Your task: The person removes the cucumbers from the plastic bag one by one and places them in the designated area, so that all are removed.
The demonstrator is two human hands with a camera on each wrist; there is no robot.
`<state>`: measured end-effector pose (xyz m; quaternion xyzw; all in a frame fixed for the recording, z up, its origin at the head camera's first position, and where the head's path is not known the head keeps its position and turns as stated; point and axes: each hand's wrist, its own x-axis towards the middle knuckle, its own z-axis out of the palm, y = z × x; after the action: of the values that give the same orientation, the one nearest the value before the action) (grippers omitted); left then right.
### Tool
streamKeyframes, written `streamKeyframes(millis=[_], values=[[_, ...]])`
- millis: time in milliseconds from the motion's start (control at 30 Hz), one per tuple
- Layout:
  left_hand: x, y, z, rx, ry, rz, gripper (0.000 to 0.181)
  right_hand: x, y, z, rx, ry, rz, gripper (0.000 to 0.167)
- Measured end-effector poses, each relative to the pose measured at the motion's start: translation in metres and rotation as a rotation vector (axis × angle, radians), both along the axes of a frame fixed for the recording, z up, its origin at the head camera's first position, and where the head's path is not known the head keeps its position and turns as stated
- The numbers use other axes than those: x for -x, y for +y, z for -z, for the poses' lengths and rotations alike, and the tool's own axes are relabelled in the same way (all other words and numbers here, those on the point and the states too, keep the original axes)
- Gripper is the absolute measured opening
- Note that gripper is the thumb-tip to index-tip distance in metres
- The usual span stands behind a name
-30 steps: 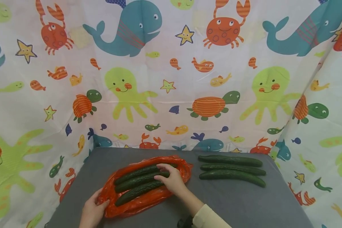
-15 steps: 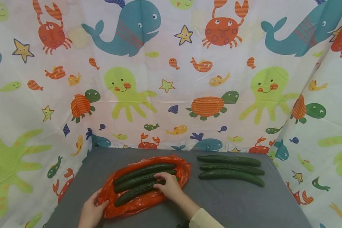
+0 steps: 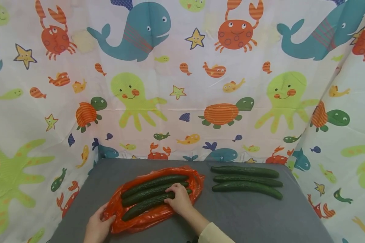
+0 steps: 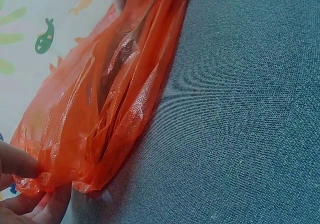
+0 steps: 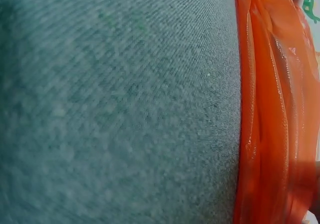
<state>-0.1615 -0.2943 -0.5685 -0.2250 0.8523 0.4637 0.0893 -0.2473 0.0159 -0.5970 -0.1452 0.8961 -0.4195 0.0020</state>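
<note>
On the grey table (image 3: 237, 216), toward the left edge, the near left end of an open orange plastic bag (image 3: 153, 216) is pinched by the left hand (image 3: 98, 223). Inside the bag, the nearest cucumber (image 3: 146, 206) is grasped toward its right end by the right hand (image 3: 180, 201); two more cucumbers (image 3: 149, 194) are lined up behind it. Three loose cucumbers (image 3: 246, 181) are laid near the back right corner. Behind the back edge, a sea-animal print curtain (image 3: 182, 111) is hung.

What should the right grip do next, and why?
Perhaps gently lift the front cucumber: the right grip curls over it, the left grip pinches the orange bag, and three other cucumbers lie outside on the table.
</note>
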Motion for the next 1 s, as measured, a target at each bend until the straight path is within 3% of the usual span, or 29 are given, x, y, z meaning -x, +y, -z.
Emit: streamKeyframes(millis=[233,533,1000], values=[[0.002,0.002,0.001,0.008,0.011,-0.008,0.07,-0.002,-0.005,-0.003,-0.055,-0.022,0.022,0.032],[0.003,0.004,0.0,0.026,0.027,0.008,0.068,-0.001,-0.005,0.0,-0.112,0.093,0.032,0.032],[0.002,0.002,0.0,0.003,-0.01,-0.004,0.072,-0.001,-0.011,-0.015,0.016,0.144,0.06,0.031]])
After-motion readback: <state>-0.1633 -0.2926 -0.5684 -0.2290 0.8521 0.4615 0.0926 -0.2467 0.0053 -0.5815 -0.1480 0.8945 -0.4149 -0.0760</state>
